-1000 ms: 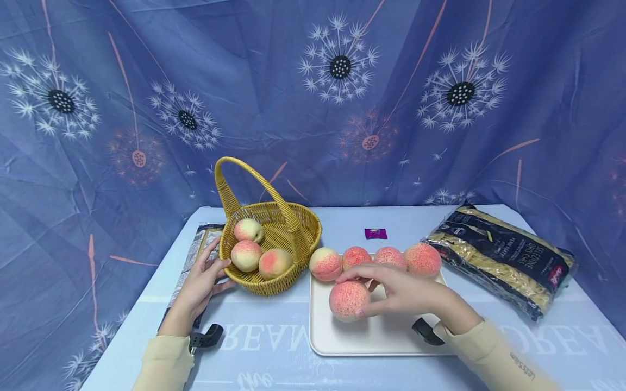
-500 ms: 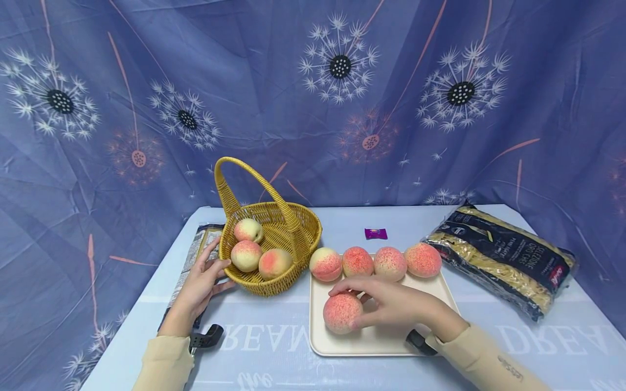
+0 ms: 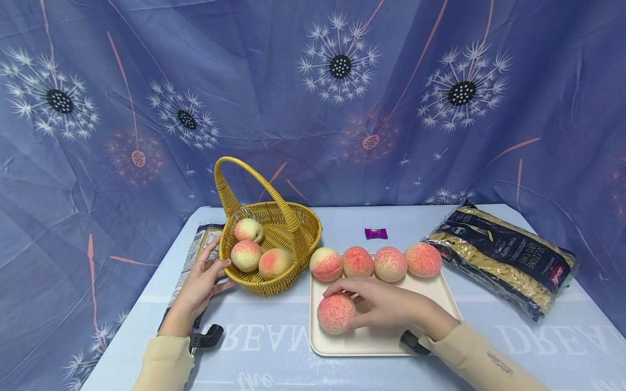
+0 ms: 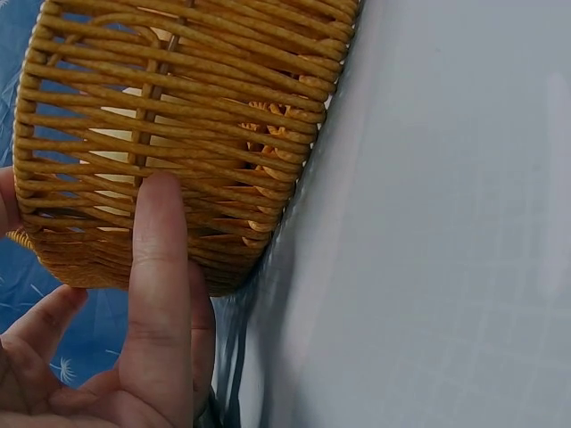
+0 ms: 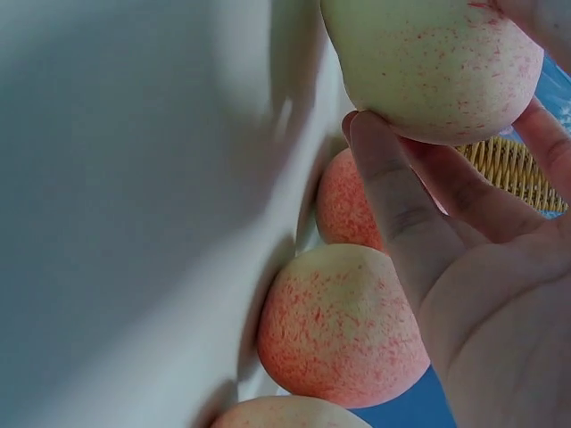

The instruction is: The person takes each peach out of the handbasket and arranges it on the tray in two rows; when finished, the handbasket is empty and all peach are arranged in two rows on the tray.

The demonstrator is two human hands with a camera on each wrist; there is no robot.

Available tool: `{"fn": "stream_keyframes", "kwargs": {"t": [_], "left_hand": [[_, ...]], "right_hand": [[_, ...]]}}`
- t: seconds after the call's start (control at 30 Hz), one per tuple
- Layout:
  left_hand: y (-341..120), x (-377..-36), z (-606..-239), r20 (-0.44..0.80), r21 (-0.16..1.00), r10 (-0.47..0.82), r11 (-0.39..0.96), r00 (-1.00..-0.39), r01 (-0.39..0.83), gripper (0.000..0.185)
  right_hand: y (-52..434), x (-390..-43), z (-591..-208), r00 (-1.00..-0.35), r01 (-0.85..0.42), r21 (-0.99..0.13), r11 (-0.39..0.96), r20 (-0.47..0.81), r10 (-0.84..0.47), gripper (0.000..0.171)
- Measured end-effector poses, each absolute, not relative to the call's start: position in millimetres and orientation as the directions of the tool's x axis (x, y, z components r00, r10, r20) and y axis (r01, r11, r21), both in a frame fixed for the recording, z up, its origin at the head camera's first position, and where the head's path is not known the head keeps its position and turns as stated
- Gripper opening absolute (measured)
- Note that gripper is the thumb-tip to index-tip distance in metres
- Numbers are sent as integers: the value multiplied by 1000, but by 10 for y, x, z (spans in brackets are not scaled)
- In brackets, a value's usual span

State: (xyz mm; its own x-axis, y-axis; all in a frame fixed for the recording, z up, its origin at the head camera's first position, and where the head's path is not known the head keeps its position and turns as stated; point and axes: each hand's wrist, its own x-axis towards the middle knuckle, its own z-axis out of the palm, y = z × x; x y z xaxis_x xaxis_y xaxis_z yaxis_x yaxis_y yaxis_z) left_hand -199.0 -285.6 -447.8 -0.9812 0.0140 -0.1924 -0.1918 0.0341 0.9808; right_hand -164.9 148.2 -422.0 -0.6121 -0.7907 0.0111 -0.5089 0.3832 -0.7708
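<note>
Here, the right hand is curling its fingers around a peach at the near left part of the cream tray on the worktop. To the left, the left hand is lying flat with straight fingers, touching the side of the yellow basket. Three peaches are sitting inside the basket. Farther back on the tray, four peaches are sitting in a row.

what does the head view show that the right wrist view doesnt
Only the head view shows the left hand touching the basket's outer wall, three peaches inside, the purple candy and the pasta bag. Only the right wrist view shows the gripped peach's pale underside. Both show the right hand gripping a peach, the tray, the row of peaches and the basket.
</note>
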Motion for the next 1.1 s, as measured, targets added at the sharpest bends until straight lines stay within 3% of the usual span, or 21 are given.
{"fn": "stream_keyframes", "kwargs": {"t": [0.17,0.33,0.77,1.1], "left_hand": [[-2856,-1992,-4476,-188,982,12,20,-982,-188,78],[-2860,-1994,-4478,-189,982,9,15,-982,-189,78],[-2851,-1991,-4475,-183,983,6,23,-983,-183,77],[-2854,-1989,-4483,-185,983,8,16,-983,-184,79]], "right_hand": [[1423,-1658,-4197,-597,-491,-790,367,-2,-803,43],[1383,-1673,-4172,-581,-518,-768,376,-6,-814,42],[1441,-1681,-4257,-590,-426,-842,330,-18,-807,42],[1442,-1693,-4297,-638,-362,-866,345,-40,-769,44]]}}
